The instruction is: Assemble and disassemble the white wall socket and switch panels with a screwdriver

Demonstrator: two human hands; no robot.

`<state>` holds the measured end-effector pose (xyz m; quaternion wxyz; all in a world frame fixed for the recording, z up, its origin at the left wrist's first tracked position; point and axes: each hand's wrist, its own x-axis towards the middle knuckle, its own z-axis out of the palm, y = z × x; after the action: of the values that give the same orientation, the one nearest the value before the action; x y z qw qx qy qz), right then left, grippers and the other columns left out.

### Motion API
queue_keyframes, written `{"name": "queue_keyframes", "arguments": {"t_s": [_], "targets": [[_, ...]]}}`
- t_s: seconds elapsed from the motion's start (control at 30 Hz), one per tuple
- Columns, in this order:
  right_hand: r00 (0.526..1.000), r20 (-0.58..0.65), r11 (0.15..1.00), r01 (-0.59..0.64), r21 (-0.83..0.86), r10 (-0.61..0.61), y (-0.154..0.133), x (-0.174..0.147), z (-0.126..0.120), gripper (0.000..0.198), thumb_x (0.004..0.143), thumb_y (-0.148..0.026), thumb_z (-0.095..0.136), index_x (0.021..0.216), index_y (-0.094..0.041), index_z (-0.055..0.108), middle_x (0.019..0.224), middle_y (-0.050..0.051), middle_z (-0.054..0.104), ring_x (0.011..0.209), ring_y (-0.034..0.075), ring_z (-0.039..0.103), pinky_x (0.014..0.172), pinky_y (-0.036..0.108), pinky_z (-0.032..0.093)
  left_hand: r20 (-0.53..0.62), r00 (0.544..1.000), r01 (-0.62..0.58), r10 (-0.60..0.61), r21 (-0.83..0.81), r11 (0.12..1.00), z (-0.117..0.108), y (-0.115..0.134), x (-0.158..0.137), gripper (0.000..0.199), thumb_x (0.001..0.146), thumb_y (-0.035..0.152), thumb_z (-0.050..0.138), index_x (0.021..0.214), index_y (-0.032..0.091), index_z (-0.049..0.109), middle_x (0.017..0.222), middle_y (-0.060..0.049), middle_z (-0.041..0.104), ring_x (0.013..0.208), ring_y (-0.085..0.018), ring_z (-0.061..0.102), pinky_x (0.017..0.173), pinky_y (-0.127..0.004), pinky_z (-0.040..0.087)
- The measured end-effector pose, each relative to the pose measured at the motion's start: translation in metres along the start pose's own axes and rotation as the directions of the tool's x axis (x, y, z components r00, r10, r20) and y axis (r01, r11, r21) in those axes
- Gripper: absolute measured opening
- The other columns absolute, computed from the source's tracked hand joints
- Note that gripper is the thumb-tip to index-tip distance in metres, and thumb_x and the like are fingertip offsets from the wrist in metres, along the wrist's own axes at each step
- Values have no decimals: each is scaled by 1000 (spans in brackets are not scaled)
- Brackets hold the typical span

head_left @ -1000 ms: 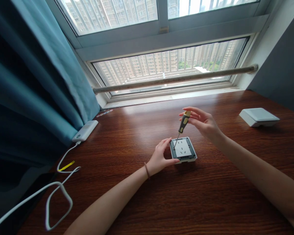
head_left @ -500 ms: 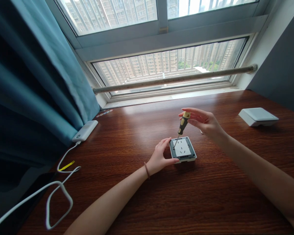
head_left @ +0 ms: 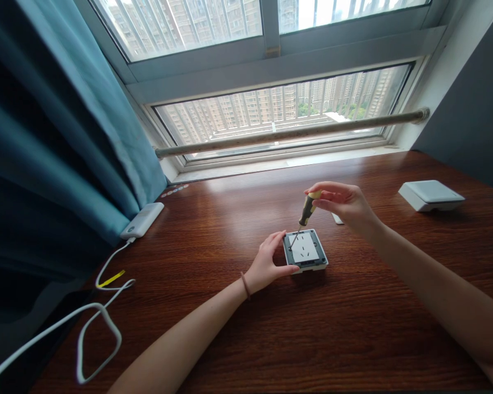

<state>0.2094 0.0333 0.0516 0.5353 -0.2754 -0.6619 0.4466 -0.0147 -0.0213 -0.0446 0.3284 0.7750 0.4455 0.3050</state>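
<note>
On the brown table (head_left: 230,350), a white socket (head_left: 305,249) is lying face up. The left hand (head_left: 267,262) is gripping it from nine o'clock, thumb at seven, fingers at ten. At one o'clock, the right hand (head_left: 347,202) is pinching a screwdriver (head_left: 307,210), its tip pointing into the socket's nine o'clock side. Toward two, a white box (head_left: 431,192) is sitting. At twelve, a window (head_left: 304,60) is shining.

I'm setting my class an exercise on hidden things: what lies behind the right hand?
Behind the right hand, part of a white object shows on the brown table. The hand covers the rest, so its full shape can't be told.
</note>
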Motion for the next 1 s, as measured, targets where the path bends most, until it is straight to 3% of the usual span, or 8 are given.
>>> {"name": "queue_keyframes", "arguments": {"t_s": [0.17,0.4,0.53,0.67,0.77,0.83,0.93,1.0], "targets": [[991,123,992,-60,110,46,-5,0,-2,31,78,-20,62,109,-22,60,108,6,66,102,20,62,93,42,47,-3,1000,-8,8,-4,1000,0,0,-1,83,63,47,72,134,21,36,137,-11,39,127,-27,36,108,-42,28],[999,-38,994,-4,-106,-1,7,-3,10,9,71,-26,70,76,-19,69,92,4,62,83,16,60,73,30,51,6,1000,-24,24,-14,1000,-1,1,1,82,64,46,72,133,21,36,135,-11,41,126,-27,37,107,-42,28],[994,-100,978,20,-207,-42,19,-7,19,12,73,-28,67,80,-19,68,81,3,61,76,15,60,70,30,49,1,1000,-31,31,-24,999,-1,3,1,81,64,45,72,133,21,36,134,-11,42,124,-27,39,106,-41,30],[992,113,893,106,-437,-63,25,-10,23,17,81,-31,59,86,-18,68,89,7,63,83,18,60,73,31,48,-20,999,-33,32,-40,999,0,3,0,81,62,45,73,131,22,38,132,-10,44,122,-28,40,105,-42,31],[914,406,813,254,-524,-24,31,-11,23,27,74,-35,66,97,-20,67,98,9,63,91,21,58,80,34,46,-26,999,-41,40,-43,998,0,4,0,80,62,44,74,131,24,40,131,-9,44,121,-28,41,104,-41,33],[870,492,782,294,-549,18,35,-12,22,30,72,-34,69,98,-20,68,98,9,64,93,22,57,82,36,44,-27,999,-47,46,-41,998,0,4,1,79,62,44,74,130,25,40,131,-9,44,121,-27,41,103,-41,33],[891,446,823,187,-537,88,42,-11,19,25,72,-30,68,94,-18,69,97,9,63,90,21,58,80,33,44,-15,999,-48,48,-41,998,0,4,1,79,63,44,73,131,24,39,131,-9,44,121,-27,41,103,-40,33],[914,354,882,-10,-471,199,45,-10,17,29,67,-31,71,92,-17,68,92,7,64,83,19,59,73,30,46,-7,999,-44,43,-45,998,0,3,1,81,63,44,74,132,23,38,131,-10,43,122,-27,40,105,-41,31]]}}
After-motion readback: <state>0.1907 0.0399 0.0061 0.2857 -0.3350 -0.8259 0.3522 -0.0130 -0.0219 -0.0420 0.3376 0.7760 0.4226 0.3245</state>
